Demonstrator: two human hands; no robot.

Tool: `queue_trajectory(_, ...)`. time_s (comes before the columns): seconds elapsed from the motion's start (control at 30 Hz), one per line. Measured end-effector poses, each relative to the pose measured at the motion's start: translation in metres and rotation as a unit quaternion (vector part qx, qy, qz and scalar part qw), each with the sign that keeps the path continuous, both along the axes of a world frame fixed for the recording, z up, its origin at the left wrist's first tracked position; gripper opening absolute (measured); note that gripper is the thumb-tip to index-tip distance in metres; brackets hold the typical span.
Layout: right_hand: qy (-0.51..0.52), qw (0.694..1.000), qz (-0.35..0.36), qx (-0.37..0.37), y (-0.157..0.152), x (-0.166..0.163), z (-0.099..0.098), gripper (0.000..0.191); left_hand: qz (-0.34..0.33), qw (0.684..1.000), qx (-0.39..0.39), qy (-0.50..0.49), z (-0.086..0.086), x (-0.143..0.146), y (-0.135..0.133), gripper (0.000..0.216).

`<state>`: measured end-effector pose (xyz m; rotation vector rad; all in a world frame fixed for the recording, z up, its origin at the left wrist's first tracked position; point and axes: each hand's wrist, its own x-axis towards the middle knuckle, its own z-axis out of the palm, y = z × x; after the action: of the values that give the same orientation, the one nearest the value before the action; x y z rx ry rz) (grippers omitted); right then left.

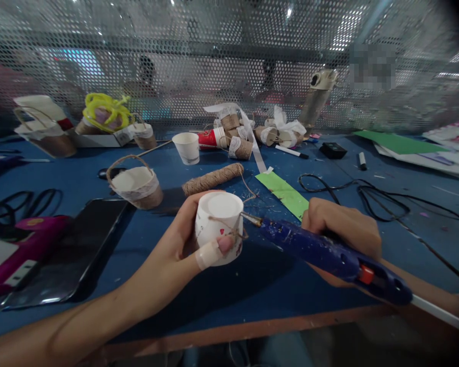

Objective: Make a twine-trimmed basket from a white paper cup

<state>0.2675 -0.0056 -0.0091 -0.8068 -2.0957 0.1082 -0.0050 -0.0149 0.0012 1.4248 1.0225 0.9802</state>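
While a glue gun is clasped by the right hand, the white cup is grasped by the fingers of the left hand in front of the twine roll; probably light and crushable, its wall is best held gently.

Blue table: twine spool, black phone, green strip, lace-trimmed basket.
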Motion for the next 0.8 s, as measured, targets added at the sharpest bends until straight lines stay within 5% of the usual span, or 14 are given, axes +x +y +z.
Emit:
queue_trajectory(0.33,-0.019,0.998,-0.060,-0.029,0.018,0.003,0.000,0.029,-0.047,0.997,-0.043,-0.050,-0.002,-0.004,0.005,0.046)
queue_trajectory(0.5,-0.128,0.987,-0.093,-0.029,0.050,0.020,-0.003,0.007,-0.056,0.995,-0.059,-0.057,-0.002,-0.003,0.004,0.048)
queue_trajectory(0.67,-0.200,0.960,-0.158,-0.119,0.071,0.037,-0.006,0.011,-0.074,0.991,-0.078,-0.081,-0.002,-0.002,0.005,0.048)
queue_trajectory(0.8,-0.215,0.959,-0.122,-0.137,0.089,0.054,-0.009,0.026,-0.074,0.989,-0.090,-0.086,-0.003,-0.001,0.004,0.049)
